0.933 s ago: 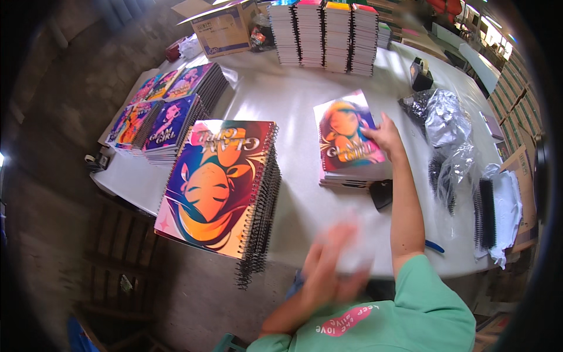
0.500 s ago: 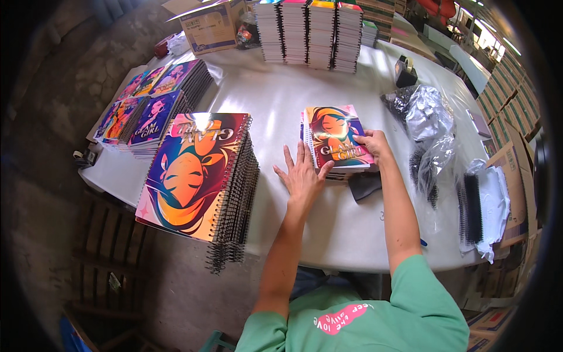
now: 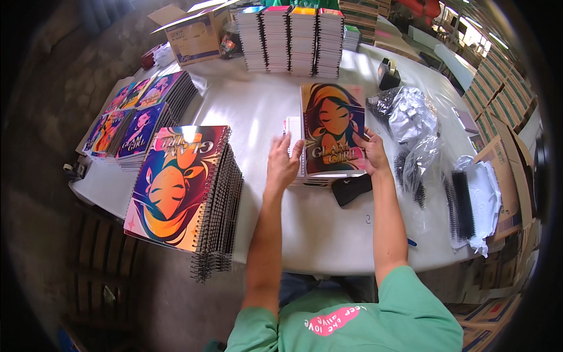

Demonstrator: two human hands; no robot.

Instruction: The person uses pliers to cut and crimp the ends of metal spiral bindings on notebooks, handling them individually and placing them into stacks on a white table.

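Note:
My right hand (image 3: 375,154) grips the right edge of an illustrated notebook cover (image 3: 333,132), which is raised and tilted toward me. Fingers apart, my left hand (image 3: 284,161) is beside the cover's lower left edge, its thumb at that edge. Part of a low stack of pages (image 3: 293,126) shows beneath, with holes along its left side; the cover hides most of it. A black wedge-shaped piece (image 3: 352,189) lies just in front of the stack, near my right wrist. To the left stands a tall pile of spiral notebooks (image 3: 176,188) with black coils.
Shorter notebook piles (image 3: 138,132) stand far left. Tall notebook stacks (image 3: 302,44) and an open carton (image 3: 193,38) line the back, where a person in green (image 3: 328,3) stands. On the right are a tape dispenser (image 3: 387,76), crumpled plastic (image 3: 416,117) and black coils (image 3: 460,205).
My right hand has raised the cover from the stack and tipped it up. My left hand has drawn back slightly leftward, off the stack. The view has shifted a little.

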